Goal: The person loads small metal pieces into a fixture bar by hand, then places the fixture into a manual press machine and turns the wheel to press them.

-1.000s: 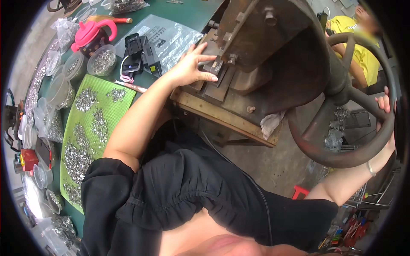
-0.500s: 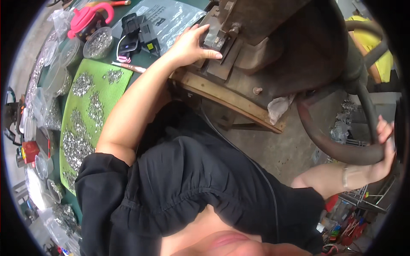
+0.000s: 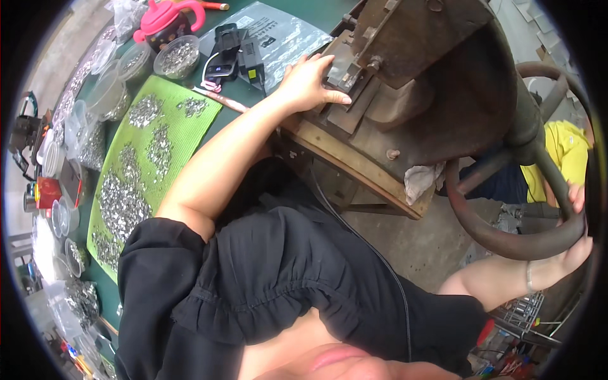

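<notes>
So I had my left grip [image 3: 305, 87] up at the bed of this big, dark, beat-up metal press [image 3: 465, 82], thumb and fingers spread well apart, with the small metal block [image 3: 346, 76] just off the gap between them, under the press head. Honestly couldn't tell if my fingertips were touching the block or only near it. My right grip [image 3: 575, 251] was way out at the right, clamped around the rim of the press's heavy handwheel [image 3: 497, 236], low on the wheel, though the back of it got lost in the dark edge of the view. Bracelet [image 3: 529, 277] on that wrist, btw. The press sat on a wooden board [image 3: 345, 153] with a crumpled pale cloth [image 3: 420, 182] by its corner. Left of my forearm a green mat [image 3: 183, 135] lay on the green counter [image 3: 307, 11], covered in piles of shiny metal bits [image 3: 123, 199], and clear tubs [image 3: 177, 58] of more bits were lined up past it. Near those: a dark pot with a pink lid [image 3: 161, 19], a black device [image 3: 251, 62] and a clear plastic bag [image 3: 288, 39]. Someone in a yellow shirt [image 3: 565, 149] was over beyond the wheel.
</notes>
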Available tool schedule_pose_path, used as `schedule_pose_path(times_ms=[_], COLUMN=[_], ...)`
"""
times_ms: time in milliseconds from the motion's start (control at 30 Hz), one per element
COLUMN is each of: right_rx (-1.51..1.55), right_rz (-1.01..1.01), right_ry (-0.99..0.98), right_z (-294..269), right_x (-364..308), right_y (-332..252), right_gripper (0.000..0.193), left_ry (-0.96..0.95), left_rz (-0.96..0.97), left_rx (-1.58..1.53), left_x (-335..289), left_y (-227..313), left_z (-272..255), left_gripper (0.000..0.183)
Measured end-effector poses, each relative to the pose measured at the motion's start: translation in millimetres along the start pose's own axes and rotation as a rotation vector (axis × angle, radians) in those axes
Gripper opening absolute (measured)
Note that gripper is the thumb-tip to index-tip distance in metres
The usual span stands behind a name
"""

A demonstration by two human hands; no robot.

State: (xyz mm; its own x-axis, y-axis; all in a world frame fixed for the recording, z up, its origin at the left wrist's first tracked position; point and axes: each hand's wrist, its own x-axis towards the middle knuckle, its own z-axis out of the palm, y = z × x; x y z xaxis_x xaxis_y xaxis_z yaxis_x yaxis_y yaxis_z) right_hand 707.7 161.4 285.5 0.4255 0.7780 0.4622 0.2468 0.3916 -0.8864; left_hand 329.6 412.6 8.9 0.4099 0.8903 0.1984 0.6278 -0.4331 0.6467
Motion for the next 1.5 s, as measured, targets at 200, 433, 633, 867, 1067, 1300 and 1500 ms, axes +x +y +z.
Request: schedule_pose_path(times_ms=[200,433,633,867,1067,1300,1500], right_rx=[-0.335,-1.021,0.164,0.9,0.066,0.027,0.119], right_rz=[-0.566,-0.942,0.29,0.796,-0.556,-1.168,-1.063], right_ry=[0.003,0.592,-0.727,-0.886,-1.695,-1.77,-1.437], right_z=[30,59,260,434,479,490,491], right_x=[-89,-59,-163,-223,-261,-297,-280], right_y=[101,26,160,155,158,159,178], right_gripper=[0.04,0.028,0.044,0.018,0.021,0.033,0.049], left_ry=[0.179,0.476,0.528,0.736,0.963,0.727,0.676], left_rz=[0.036,0.142,0.181,-0.072,-0.5,-0.741,-0.68], left_rx=[0.186,0.178,0.285,0.848,0.611,0.66,0.927], left_x=[-10,-19,-104,-274,-437,-470,-435], left_y=[14,9,4,20,21,7,-15], left_z=[17,35,-34,-92,-82,-77,-89], left_gripper=[0.093,0.035,0.031,0.033,0.084,0.031,0.023])
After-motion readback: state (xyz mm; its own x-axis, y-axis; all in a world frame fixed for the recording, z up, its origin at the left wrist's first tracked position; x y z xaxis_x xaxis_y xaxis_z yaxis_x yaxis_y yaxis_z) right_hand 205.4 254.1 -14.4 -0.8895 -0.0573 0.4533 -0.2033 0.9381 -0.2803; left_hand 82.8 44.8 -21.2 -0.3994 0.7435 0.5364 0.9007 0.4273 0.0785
